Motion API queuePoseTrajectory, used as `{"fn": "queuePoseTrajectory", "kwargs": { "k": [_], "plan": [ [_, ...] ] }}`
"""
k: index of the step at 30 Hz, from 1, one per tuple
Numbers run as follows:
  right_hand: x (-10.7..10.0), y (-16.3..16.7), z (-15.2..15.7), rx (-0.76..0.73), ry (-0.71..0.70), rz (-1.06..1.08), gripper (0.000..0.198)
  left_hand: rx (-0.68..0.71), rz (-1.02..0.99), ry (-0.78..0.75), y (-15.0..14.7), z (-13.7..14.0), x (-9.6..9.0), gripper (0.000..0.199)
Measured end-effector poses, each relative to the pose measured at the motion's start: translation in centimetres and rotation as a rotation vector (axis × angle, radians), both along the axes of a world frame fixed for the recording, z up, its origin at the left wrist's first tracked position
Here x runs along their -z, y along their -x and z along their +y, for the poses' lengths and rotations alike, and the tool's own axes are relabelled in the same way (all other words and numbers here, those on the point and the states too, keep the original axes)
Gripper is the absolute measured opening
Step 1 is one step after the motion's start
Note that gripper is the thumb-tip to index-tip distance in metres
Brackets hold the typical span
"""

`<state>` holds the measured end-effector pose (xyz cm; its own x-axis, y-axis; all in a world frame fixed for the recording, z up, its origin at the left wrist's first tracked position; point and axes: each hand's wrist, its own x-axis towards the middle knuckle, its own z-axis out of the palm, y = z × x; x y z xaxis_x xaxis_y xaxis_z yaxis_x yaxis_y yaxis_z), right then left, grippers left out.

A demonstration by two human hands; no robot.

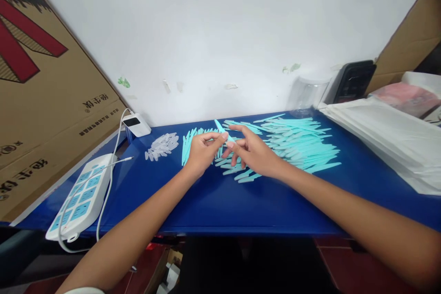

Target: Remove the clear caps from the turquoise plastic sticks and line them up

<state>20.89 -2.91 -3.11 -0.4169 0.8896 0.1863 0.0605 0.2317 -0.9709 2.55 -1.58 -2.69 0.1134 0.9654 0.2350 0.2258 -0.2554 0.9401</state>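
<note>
Above the blue table, my left hand [203, 152] pinches a slim turquoise plastic stick [219, 126], shaped like an eyebrow razor, between thumb and forefinger. The lower end of that stick is between the thumb and fingers of my right hand [253, 150], whose forefinger is raised off it. Beneath and beside my hands lie loose turquoise sticks [246, 177]. A larger heap of the same sticks [303, 144] spreads to the right, and a neater row [186, 147] is partly hidden behind my left hand. Small translucent white pieces [162, 146] form a pile farther left.
A white power strip [79, 197] with a loose cable lies at left, near a small white device [137, 125] with a dark screen. A cardboard box [62, 101] borders the left. At right are white bags [382, 138], a clear container [308, 94] and a black object [354, 80].
</note>
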Motion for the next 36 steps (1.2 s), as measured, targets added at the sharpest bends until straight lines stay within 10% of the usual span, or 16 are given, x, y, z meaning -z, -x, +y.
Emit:
{"fn": "queuePoseTrajectory", "kwargs": {
  "k": [8,17,30,36],
  "plan": [
    [-1.4,-3.7,2.1,0.065,-0.415,-0.587,0.041,-0.363,0.511,-0.181,5.8,3.3,-2.6,0.029],
    [-1.2,-5.5,2.9,-0.179,-0.248,-0.733,0.054,-0.365,1.239,0.038,8.6,4.1,-2.4,0.029],
    [-1.6,-5.6,3.2,-0.213,-0.204,-0.702,0.047,-0.373,1.156,-0.157,7.3,3.8,-1.3,0.025],
    [-1.9,-5.8,3.8,-0.158,-0.225,-0.655,0.049,0.024,0.658,-0.383,4.6,2.1,-1.2,0.046]
  ]
}}
